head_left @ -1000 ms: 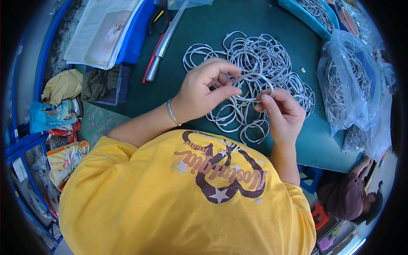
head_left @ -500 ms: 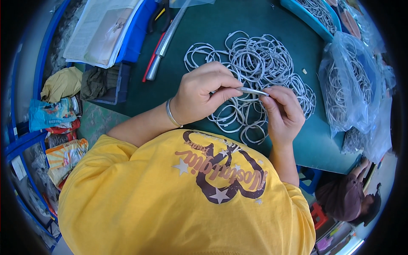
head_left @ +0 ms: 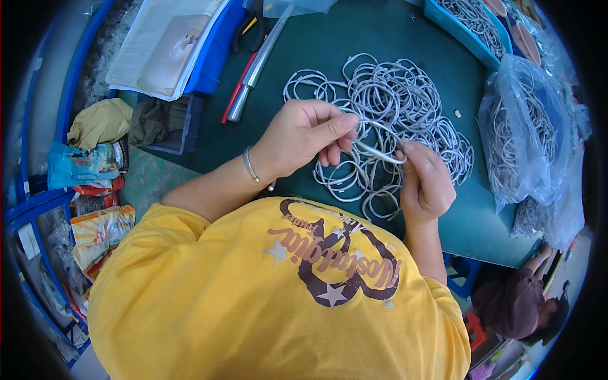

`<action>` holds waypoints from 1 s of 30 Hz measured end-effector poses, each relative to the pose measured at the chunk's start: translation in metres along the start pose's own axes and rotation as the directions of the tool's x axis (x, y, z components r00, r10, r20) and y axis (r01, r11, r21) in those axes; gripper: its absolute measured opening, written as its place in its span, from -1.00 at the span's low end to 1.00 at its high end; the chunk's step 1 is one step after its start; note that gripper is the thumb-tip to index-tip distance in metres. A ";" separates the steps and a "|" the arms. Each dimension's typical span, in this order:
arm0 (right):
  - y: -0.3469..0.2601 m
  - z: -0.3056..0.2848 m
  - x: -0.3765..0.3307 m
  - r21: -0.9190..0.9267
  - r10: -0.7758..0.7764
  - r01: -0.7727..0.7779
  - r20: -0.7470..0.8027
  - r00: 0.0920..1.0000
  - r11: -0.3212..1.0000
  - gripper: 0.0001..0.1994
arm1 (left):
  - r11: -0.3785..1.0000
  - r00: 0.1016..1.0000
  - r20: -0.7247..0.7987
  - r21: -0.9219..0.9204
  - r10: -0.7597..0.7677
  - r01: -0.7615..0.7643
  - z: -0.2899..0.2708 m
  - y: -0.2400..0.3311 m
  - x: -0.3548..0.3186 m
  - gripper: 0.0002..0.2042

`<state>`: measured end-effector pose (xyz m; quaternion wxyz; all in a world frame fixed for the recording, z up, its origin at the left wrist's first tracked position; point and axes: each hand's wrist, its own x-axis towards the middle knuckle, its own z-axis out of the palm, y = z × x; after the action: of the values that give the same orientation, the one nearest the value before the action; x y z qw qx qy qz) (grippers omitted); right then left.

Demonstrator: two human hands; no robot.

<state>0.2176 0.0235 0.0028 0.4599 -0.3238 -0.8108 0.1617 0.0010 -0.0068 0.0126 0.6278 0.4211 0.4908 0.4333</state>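
Silver ring (head_left: 379, 142) is pinched at both ends above the green table (head_left: 354, 38): left hand (head_left: 304, 136) closed on its upper left arc, right hand (head_left: 425, 180) closed on its lower right end. Ring pile (head_left: 392, 107) is spread just beyond. Clear bag of rings (head_left: 525, 133) is seen at right, metal rod (head_left: 256, 63) farther back left.

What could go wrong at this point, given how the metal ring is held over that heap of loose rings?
The ring is pinched only at its ends, between the left hand and the right hand. If it slips, it would probably drop into the pile of rings beneath and be hard to tell apart. The loops there overlap, so lifting one may drag others across the green table. The clear bag of rings sits near the right edge and might slide off.
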 end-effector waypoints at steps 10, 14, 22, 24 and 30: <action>-0.002 -0.006 -0.006 0.620 0.644 -0.678 0.340 0.685 0.394 -0.79 | 0.990 0.990 0.018 -0.031 0.139 -0.139 0.004 0.002 -0.008 -0.84; -0.003 -0.009 -0.005 0.662 0.613 -0.700 0.444 0.653 0.267 -0.76 | 0.739 0.837 0.078 0.430 0.542 -0.519 0.005 -0.001 -0.008 -0.94; 0.020 -0.030 0.020 0.211 0.164 -0.106 -0.284 0.945 0.972 -0.85 | 0.641 0.772 -0.011 0.564 0.635 -0.520 0.004 0.000 -0.008 -0.83; 0.051 -0.067 0.054 -0.128 -0.185 0.137 -0.529 0.828 0.982 -0.84 | 0.629 0.757 -0.024 0.574 0.653 -0.524 -0.009 -0.003 -0.006 -0.86; 0.117 -0.181 0.079 -0.872 -0.197 -0.099 -0.217 0.956 0.480 -0.90 | 0.621 0.767 -0.099 0.657 0.633 -0.427 -0.025 -0.005 -0.004 -0.93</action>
<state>0.3866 0.1566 0.0834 0.3477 -0.5089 -0.7121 -0.3361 -0.0236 -0.0097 0.0044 0.2129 0.6475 0.5477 0.4852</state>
